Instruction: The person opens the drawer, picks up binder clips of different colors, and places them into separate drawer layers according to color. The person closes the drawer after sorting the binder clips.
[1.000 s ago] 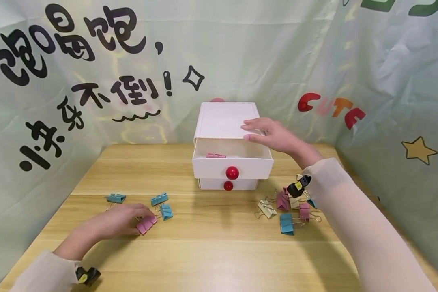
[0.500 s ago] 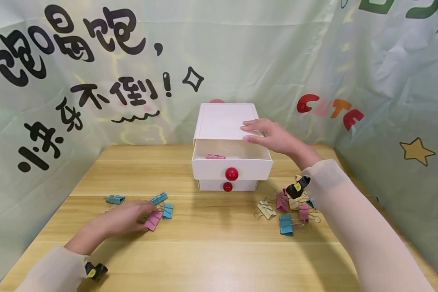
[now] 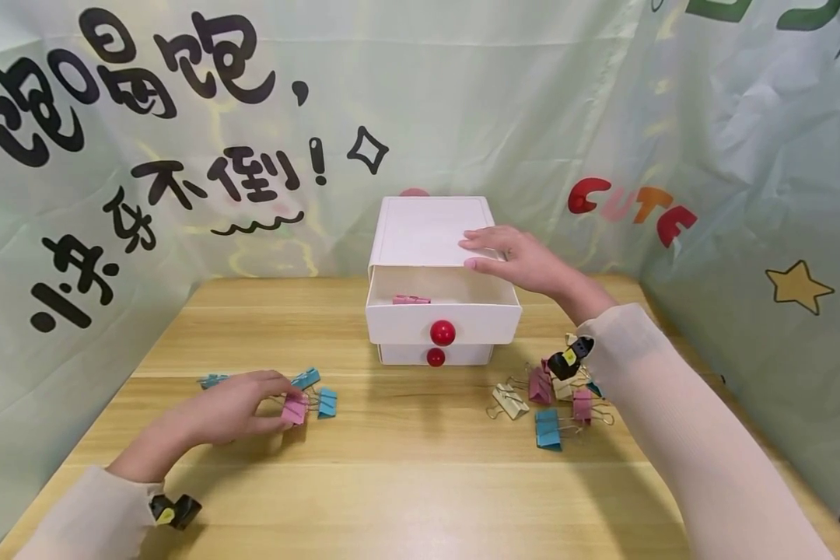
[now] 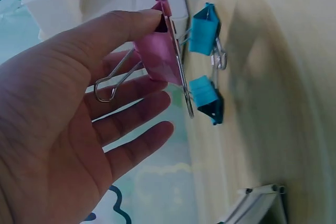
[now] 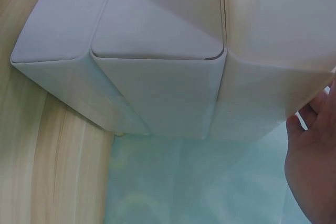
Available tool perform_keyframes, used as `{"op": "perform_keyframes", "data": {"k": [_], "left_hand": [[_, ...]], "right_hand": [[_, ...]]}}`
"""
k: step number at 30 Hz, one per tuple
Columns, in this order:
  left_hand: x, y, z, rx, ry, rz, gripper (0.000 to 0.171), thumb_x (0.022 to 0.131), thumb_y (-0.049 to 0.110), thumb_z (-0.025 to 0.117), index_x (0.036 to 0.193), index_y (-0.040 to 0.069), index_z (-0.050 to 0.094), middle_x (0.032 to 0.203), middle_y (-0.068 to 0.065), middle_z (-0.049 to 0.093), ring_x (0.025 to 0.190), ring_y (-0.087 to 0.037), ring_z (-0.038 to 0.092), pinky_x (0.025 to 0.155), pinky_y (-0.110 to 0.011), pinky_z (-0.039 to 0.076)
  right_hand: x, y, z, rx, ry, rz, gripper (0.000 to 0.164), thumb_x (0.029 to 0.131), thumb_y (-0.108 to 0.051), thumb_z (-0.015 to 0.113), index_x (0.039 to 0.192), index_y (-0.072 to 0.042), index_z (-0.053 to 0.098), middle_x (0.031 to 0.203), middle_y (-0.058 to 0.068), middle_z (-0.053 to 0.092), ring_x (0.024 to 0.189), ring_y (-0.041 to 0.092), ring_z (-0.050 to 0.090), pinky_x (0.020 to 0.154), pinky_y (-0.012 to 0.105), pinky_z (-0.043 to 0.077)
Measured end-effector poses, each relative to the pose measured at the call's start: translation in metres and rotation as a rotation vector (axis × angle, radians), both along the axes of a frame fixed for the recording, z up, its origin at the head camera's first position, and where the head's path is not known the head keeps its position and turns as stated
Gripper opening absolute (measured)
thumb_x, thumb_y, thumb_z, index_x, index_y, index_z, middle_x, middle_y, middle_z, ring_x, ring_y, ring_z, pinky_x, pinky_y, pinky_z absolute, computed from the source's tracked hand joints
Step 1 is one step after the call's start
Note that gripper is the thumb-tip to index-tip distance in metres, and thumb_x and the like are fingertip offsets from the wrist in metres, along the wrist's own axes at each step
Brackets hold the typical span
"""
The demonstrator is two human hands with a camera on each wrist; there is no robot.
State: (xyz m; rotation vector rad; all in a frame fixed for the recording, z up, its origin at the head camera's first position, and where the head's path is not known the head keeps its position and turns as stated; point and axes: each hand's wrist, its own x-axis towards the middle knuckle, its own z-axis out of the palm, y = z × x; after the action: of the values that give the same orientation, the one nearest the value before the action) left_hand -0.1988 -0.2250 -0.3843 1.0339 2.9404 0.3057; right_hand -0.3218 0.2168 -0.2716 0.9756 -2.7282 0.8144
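Note:
My left hand [image 3: 241,404] pinches a pink binder clip [image 4: 157,56] between thumb and fingers at the left of the table. Right by it lie two blue binder clips [image 3: 327,403], and another blue clip [image 3: 213,381] shows partly behind the hand. At the back stands a white drawer box [image 3: 430,225] with its upper drawer [image 3: 399,323] pulled out. Inside that drawer a pink clip [image 3: 411,299] is visible. My right hand [image 3: 521,253] rests with extended fingers on the box top, near its front right corner.
Right of the box, under my right forearm, lies a loose group of pink, cream and blue clips, including a cream clip [image 3: 509,401] and a blue clip [image 3: 548,430]. The lower drawer [image 3: 462,355] is pushed in. Printed cloth [image 3: 462,101] hangs behind the table.
My left hand has moved a little to the right and away from me with the pink binder clip, now close to the blue clips. My right hand stays on the box.

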Motion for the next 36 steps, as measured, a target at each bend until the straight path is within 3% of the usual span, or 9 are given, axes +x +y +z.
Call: {"op": "perform_keyframes", "data": {"k": [15,27,32,36], "left_hand": [[-0.003,0.010,0.035,0.099,0.142,-0.058,0.036,0.080,0.048,0.059,0.110,0.028,0.059,0.109,0.016,0.054,0.103,-0.009,0.050,0.085,-0.034,0.043],[-0.008,0.028,0.063,0.160,0.188,-0.118,0.038,0.082,0.049,0.057,0.113,0.028,0.057,0.110,0.016,0.054,0.098,-0.007,0.053,0.079,-0.032,0.045],[-0.009,0.038,0.075,0.199,0.180,-0.149,0.038,0.082,0.046,0.059,0.114,0.027,0.057,0.110,0.015,0.054,0.095,-0.007,0.054,0.075,-0.031,0.045],[-0.009,0.045,0.085,0.224,0.153,-0.131,0.040,0.081,0.049,0.057,0.116,0.029,0.056,0.111,0.016,0.054,0.093,-0.006,0.053,0.069,-0.027,0.045]], "right_hand": [[0.001,0.000,0.001,0.000,-0.011,-0.004,0.049,0.081,-0.054,0.055,0.124,-0.030,0.053,0.133,-0.013,0.040,0.125,0.014,0.030,0.099,0.048,0.023],[0.002,0.000,0.001,-0.014,-0.027,-0.009,0.050,0.080,-0.054,0.055,0.124,-0.030,0.053,0.133,-0.013,0.040,0.125,0.014,0.029,0.099,0.048,0.024],[0.002,-0.001,0.001,-0.016,-0.036,-0.015,0.050,0.080,-0.055,0.054,0.124,-0.031,0.053,0.133,-0.014,0.040,0.125,0.013,0.029,0.099,0.048,0.024],[0.002,0.000,0.001,-0.014,-0.037,-0.016,0.050,0.080,-0.055,0.054,0.124,-0.031,0.053,0.133,-0.014,0.039,0.125,0.014,0.028,0.099,0.048,0.023]]}}
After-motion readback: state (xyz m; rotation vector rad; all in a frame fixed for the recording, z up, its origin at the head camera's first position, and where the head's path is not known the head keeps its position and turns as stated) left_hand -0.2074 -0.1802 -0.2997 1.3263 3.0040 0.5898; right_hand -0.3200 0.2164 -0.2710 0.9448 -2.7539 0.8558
